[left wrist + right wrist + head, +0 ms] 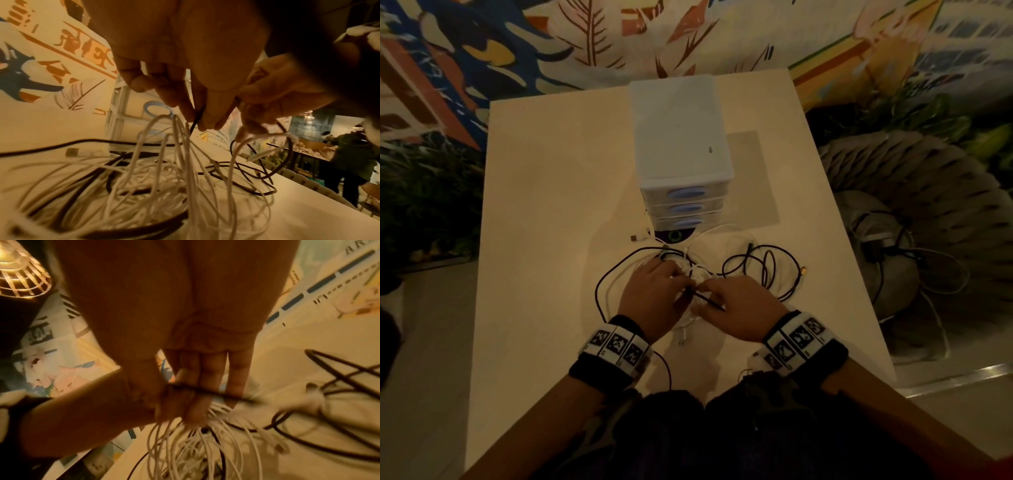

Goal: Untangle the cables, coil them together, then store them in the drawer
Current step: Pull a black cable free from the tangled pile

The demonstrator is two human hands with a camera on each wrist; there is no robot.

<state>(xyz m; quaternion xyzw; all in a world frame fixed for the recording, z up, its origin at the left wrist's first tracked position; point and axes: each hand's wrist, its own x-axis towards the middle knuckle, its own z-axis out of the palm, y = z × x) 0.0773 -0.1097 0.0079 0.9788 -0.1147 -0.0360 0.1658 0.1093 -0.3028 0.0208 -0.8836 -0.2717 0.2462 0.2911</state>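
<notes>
Left side of the table [544, 192]: bare surface, with one loop of the black cable [602, 284] reaching furthest left. This loop lies flat on the table and runs back toward the tangle under the hands.

Left hand [654, 301]: positioned over the centre of the tangle, just in front of the drawer unit. Fingers are curled downward. In the left wrist view the thumb and fingers [185, 104] pinch a black cable strand, and several loops of white cable [160, 162] hang from the same grip down to the pile on the table.

Centre: the white cable [702, 274] lies bunched beneath and between both hands. A short black cable section spans the gap between the two hands. A plug [635, 237] lies on the table just left of the lowest drawer.

Drawer unit [681, 144]: white, three stacked drawers with blue handles, standing upright behind the tangle. All three drawers [685, 209] are closed. The cables are on the table, outside the unit.

Right hand [736, 308]: close beside the left hand, nearly touching it. Fingers are curled; the right wrist view shows them closed around the black cable strand [205, 391], with white loops gathered below the fingertips.

Right side: further black cable loops [767, 270] spread flat on the table, ending at a small connector [804, 271] near the table's right edge.
</notes>
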